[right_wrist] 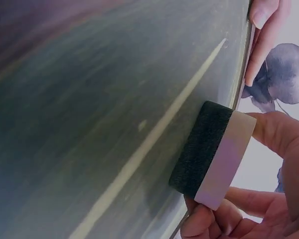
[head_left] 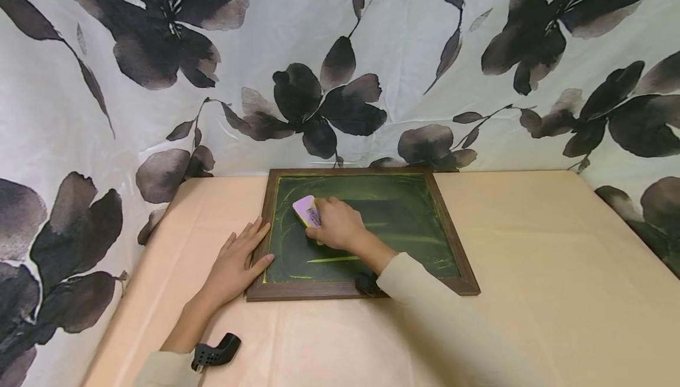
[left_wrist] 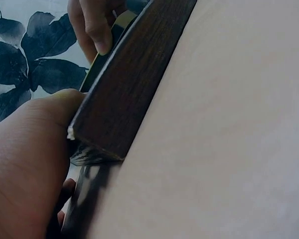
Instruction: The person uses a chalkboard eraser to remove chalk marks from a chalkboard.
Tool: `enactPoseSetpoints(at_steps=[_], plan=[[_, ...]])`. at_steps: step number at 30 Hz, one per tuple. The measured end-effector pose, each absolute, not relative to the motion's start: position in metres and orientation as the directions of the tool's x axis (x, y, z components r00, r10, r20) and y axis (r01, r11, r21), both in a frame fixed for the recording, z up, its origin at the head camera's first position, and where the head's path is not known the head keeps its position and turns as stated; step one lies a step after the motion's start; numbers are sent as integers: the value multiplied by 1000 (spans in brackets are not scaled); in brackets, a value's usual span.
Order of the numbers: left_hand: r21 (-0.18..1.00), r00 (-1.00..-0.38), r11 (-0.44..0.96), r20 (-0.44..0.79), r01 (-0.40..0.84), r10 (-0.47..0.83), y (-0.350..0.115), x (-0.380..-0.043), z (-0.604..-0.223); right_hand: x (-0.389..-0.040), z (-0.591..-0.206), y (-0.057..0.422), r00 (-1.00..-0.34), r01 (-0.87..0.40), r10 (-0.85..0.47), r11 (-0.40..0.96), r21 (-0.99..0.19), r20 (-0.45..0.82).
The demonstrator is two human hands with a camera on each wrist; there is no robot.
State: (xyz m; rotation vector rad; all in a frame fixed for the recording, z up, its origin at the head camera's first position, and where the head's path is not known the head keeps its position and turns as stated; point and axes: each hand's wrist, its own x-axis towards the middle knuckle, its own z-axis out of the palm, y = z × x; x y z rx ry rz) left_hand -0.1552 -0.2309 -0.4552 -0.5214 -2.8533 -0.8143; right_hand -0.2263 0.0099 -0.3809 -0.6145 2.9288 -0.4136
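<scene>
A green chalkboard [head_left: 382,195] in a dark brown wooden frame [head_left: 308,291] lies on the table. Over its left part, my right hand [head_left: 340,225] grips a chalkboard eraser [head_left: 306,209] by its sides. The eraser's pinkish-white back and dark felt [right_wrist: 202,149] show in the right wrist view, the felt facing the board. My left hand [head_left: 236,266] rests at the board's left edge, fingers extended and thumb over the frame. A yellow chalk line [right_wrist: 149,142] and yellow smears remain visible on the board. My right forearm hides part of its lower middle.
The table [head_left: 552,245] has a pale peach covering. Behind it and along the sides hangs a white cloth [head_left: 404,39] with dark flowers. A black strap device [head_left: 218,351] sits at my left wrist, and another dark device [head_left: 368,282] is under my right wrist.
</scene>
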Motion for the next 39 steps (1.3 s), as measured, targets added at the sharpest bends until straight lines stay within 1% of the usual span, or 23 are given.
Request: enactPoseSetpoints(at_steps=[10, 26, 35, 39], plan=[[483, -927, 793, 231, 372, 294, -232, -155, -457, -230, -385, 45, -946, -292, -320, 906, -308, -45], [487, -930, 792, 214, 367, 299, -236, -154, -456, -240, -387, 145, -981, -177, -192, 924, -339, -13], [481, -931, 798, 211, 363, 297, -236, -154, -459, -236, -382, 173, -992, -100, -123, 925, -367, -40], [474, -929, 799, 217, 369, 301, -236, -154, -459, -233, -384, 181, -995, -76, -95, 921, -381, -30]])
